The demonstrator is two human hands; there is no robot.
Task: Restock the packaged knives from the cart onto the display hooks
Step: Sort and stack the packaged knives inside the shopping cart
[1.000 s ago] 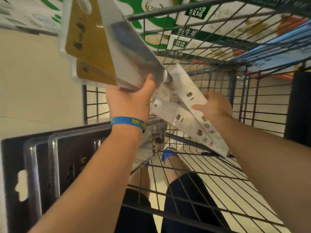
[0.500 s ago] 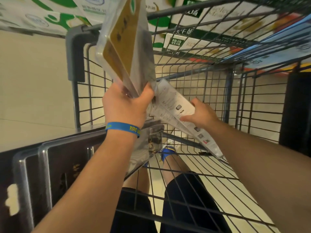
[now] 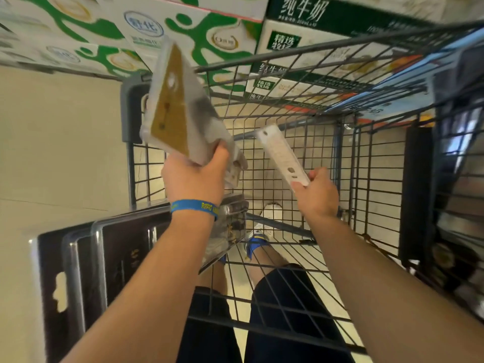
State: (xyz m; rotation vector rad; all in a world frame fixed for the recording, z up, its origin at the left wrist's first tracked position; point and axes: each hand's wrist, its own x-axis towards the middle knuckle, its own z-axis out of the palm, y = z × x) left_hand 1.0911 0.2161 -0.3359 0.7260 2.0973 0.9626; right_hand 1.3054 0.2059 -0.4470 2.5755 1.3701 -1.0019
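Observation:
My left hand (image 3: pixel 195 176), with a blue wristband, grips the lower end of a stack of gold-backed packaged knives (image 3: pixel 172 106) held upright above the wire cart (image 3: pixel 301 51). My right hand (image 3: pixel 318 189) pinches the bottom of a narrow white packaged knife (image 3: pixel 281 154) that tilts up and to the left inside the cart. Black packaged knives (image 3: pixel 115 255) in clear shells lean against the cart's left side, below my left forearm. No display hooks are in view.
Stacked green and white milk cartons (image 3: pixel 167 24) stand beyond the cart. A dark shelf post (image 3: pixel 416 192) and shelving lie to the right. Beige floor tiles (image 3: pixel 57 142) spread to the left. My legs and shoes show through the cart's wire floor.
My left hand has turned the gold-backed stack upright and drawn it right. My right hand has pulled the white pack apart from the stack and raised it steeper.

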